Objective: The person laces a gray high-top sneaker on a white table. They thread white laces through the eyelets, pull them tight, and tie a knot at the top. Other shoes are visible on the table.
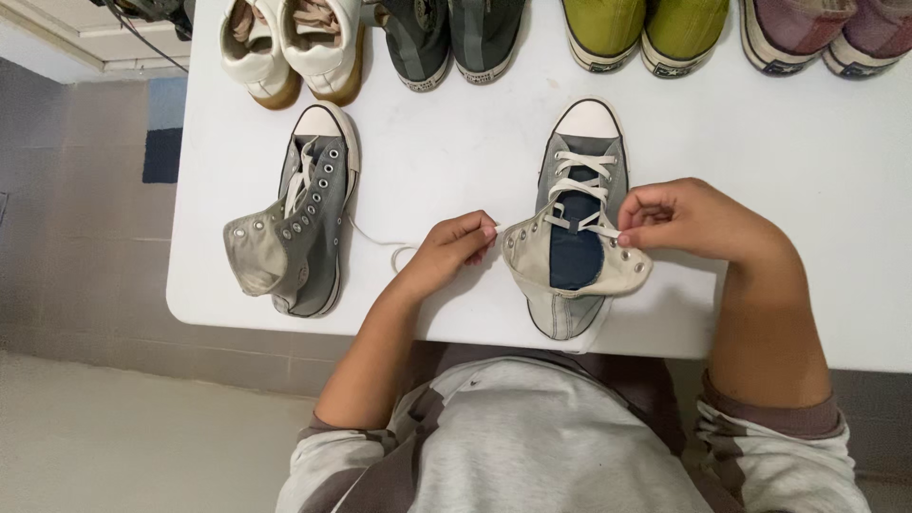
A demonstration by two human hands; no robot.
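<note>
A grey high-top sneaker (577, 249) with a white toe cap stands upright near the table's front edge, toe pointing away from me, its collar folded open. White lace (581, 188) crosses its lower eyelets. My left hand (454, 249) pinches one lace end just left of the shoe's collar. My right hand (686, 220) pinches the other lace end at an eyelet on the shoe's right side. A loose stretch of lace (397, 253) loops on the table behind my left hand.
A matching grey high-top (302, 220) lies on its side at the left of the white table (456, 142). Along the far edge stand pairs of shoes: white (293, 43), dark grey (454, 38), lime green (644, 33), maroon (825, 33). Tiled floor lies left.
</note>
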